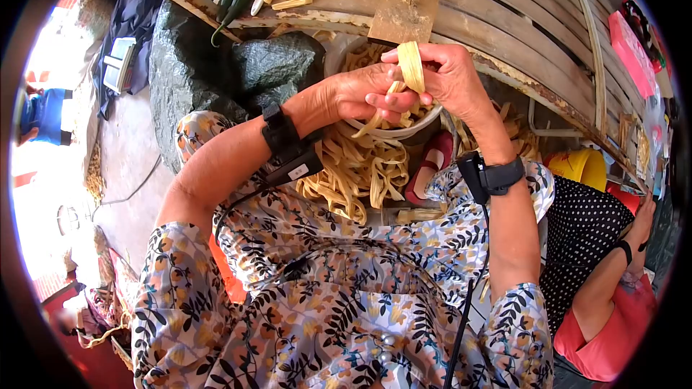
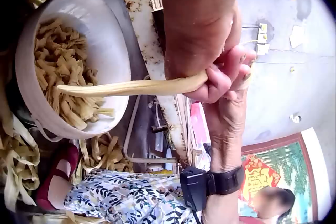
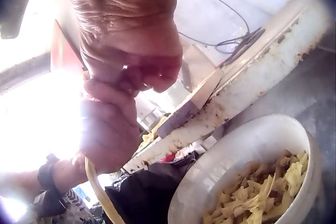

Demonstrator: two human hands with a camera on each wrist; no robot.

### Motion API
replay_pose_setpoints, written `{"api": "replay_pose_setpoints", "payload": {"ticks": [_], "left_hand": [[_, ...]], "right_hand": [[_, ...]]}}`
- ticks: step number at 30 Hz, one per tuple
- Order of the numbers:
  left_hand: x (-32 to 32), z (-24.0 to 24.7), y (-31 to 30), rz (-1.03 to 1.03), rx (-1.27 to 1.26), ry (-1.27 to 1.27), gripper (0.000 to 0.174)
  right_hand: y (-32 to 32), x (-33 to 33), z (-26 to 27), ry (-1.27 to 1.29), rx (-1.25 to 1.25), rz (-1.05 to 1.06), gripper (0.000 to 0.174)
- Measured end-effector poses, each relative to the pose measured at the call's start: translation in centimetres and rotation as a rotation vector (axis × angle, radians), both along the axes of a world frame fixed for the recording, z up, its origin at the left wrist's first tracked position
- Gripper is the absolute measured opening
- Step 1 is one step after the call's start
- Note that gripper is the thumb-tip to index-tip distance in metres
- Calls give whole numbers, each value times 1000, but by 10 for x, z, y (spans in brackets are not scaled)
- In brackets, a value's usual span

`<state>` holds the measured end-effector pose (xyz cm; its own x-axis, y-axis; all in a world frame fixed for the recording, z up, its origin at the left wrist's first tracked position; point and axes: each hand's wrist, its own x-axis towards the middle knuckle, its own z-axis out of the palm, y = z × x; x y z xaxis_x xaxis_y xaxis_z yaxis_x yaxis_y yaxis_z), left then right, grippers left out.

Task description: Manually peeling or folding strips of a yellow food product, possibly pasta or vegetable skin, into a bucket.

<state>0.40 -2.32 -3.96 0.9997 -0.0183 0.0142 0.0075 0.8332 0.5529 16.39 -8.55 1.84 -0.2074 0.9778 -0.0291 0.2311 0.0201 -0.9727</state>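
Yellow strip [image 1: 411,65] held above a white bowl [image 1: 414,132] of cut pieces, looped over the curled fingers of the right hand [image 1: 455,78]. The left hand [image 1: 358,94], raised level beside it, pinches the strip's lower length.

- I read no clear text in any view.
- White label [image 1: 298,171] on the wrist unit [image 1: 278,132] behind the left hand [image 1: 364,94]: too small.
- Gold character on the red poster [image 2: 261,178]: blurred.

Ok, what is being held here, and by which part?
A pale yellow strip: the right hand pinches its folded upper end, and the left hand grips it just below.
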Motion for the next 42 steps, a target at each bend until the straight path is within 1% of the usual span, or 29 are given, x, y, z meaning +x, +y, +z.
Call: {"api": "replay_pose_setpoints", "payload": {"ticks": [1, 3, 5, 6, 9, 10, 13, 14, 17, 18, 20, 21, 22, 23, 24, 25, 27, 28, 31, 32, 35, 38, 41, 42], "left_hand": [[0, 0, 0, 11, -4, 28, 41], [4, 2, -1, 259, 27, 189, 30], [10, 6, -1, 506, 55, 345, 21], [9, 16, -1, 646, 138, 389, 18], [13, 23, 5, 879, 537, 425, 21], [9, 26, 6, 888, 740, 433, 21], [7, 34, -1, 904, 933, 505, 23], [6, 30, -1, 895, 866, 494, 24], [4, 39, 3, 761, 799, 486, 27], [6, 38, 1, 738, 940, 553, 31], [9, 36, -3, 756, 1079, 602, 32], [11, 34, -4, 766, 1149, 624, 33], [12, 25, -1, 842, 1310, 578, 33], [12, 20, 1, 866, 1236, 566, 32], [11, 21, 3, 891, 1162, 553, 31], [11, 21, 3, 913, 1088, 539, 31], [14, 27, 1, 875, 622, 621, 30], [16, 33, 0, 850, 387, 647, 29], [9, 48, 0, 704, 272, 468, 31], [9, 53, 0, 665, 282, 509, 30], [9, 46, 0, 647, 429, 445, 27], [3, 39, 7, 619, 502, 479, 24], [-3, 37, 9, 555, 445, 460, 24], [-2, 34, 8, 552, 419, 456, 23]], "right_hand": [[1, -1, -3, 0, 67, -40, 22], [4, -4, -12, 3, 205, -123, 21], [11, -3, -31, -215, 507, -321, 20], [15, -4, -32, -324, 662, -419, 19], [12, -9, -22, -380, 477, -496, 17], [13, -10, -15, -381, 283, -473, 15], [21, -6, -20, -97, 13, -355, 15], [20, -5, -19, 40, -105, -363, 16], [20, -1, -25, 45, 0, -314, 14], [19, -1, -30, -55, 117, -358, 12], [19, -5, -41, -255, 350, -446, 10], [18, -8, -41, -296, 432, -452, 8], [17, -11, -41, -337, 513, -458, 7], [17, -14, -40, -378, 596, -462, 5], [18, -16, -39, -242, 563, -470, 9], [18, -15, -35, -134, 531, -467, 8], [17, -9, -22, 78, 464, -461, 6], [22, -5, -21, 170, 492, -495, 5], [24, 4, -22, 566, 192, -588, 7], [26, 11, -21, 654, 113, -645, 7], [29, 18, -23, 751, 29, -737, 9], [28, 18, -28, 715, -23, -713, 12], [25, 17, -25, 714, -62, -713, 14], [22, 18, -25, 694, -40, -695, 16]]}}
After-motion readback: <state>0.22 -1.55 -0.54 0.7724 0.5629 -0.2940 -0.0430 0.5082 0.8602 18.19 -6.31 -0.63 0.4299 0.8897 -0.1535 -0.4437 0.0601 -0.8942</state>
